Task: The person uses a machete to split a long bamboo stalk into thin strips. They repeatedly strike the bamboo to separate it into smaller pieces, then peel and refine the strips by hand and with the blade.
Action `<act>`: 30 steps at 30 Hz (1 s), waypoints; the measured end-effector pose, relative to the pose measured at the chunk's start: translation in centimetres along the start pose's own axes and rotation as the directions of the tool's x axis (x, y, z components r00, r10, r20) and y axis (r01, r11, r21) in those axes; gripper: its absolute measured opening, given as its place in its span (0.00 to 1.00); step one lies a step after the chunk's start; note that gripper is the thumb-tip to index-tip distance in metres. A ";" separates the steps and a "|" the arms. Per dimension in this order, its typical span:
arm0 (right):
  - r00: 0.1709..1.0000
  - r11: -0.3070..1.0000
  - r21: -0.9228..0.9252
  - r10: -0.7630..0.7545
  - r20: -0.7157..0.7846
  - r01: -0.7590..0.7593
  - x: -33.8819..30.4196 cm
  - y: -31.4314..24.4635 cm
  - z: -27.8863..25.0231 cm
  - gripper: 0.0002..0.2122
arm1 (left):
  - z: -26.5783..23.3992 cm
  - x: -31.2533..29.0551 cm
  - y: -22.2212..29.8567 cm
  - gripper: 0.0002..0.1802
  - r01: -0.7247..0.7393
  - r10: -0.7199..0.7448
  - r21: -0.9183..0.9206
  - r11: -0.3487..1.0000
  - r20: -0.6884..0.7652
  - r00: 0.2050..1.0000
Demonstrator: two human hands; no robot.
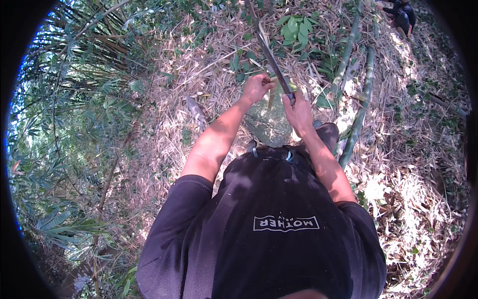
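My right hand (298, 113) is closed round the handle of a long machete (271, 59). Its dark, narrow blade slants up and to the left, away from me. Just left of the blade, my left hand (257, 88) has its fingers pinched on a thin, pale strip (271, 97) that looks like split bamboo. The strip hangs below the fingers, close to the machete but with contact unclear. Beneath both hands lies a mottled grey-green surface (271, 124), perhaps a stone; its kind is not clear.
Two green bamboo poles (359, 117) lie on the right, running away from me. Dry bamboo leaves (413, 194) cover the ground, with a leafy green plant (297, 31) ahead. Dense bamboo growth (64, 114) fills the left side. Another person (402, 16) is at the far right.
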State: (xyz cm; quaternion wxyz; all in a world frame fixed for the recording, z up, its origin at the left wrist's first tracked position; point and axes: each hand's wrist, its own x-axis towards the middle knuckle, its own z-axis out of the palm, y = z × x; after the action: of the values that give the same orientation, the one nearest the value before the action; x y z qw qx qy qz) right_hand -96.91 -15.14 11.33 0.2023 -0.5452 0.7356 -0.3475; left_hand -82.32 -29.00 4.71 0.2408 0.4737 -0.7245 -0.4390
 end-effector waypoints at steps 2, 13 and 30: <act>1.000 1.000 -0.025 0.009 0.016 -0.009 0.0 0.0 -0.1 0.18 | 0.0 -0.1 0.3 0.18 0.005 -0.005 -0.008 1.000 0.005 1.000; 0.999 0.999 -0.045 0.020 0.034 -0.018 0.2 -0.2 -0.1 0.19 | 0.6 -0.2 0.0 0.13 -0.013 0.011 -0.063 0.998 -0.040 0.999; 0.994 0.994 -0.084 0.069 0.084 -0.062 0.2 -0.1 0.0 0.21 | 0.5 -0.4 -0.1 0.19 -0.008 0.007 -0.045 0.999 -0.010 1.000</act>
State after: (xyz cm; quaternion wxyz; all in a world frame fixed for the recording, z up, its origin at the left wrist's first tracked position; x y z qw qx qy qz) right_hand -96.94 -15.37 11.45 0.2231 -0.5430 0.7572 -0.2863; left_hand -82.49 -28.48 4.39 0.2565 0.4675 -0.7151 -0.4520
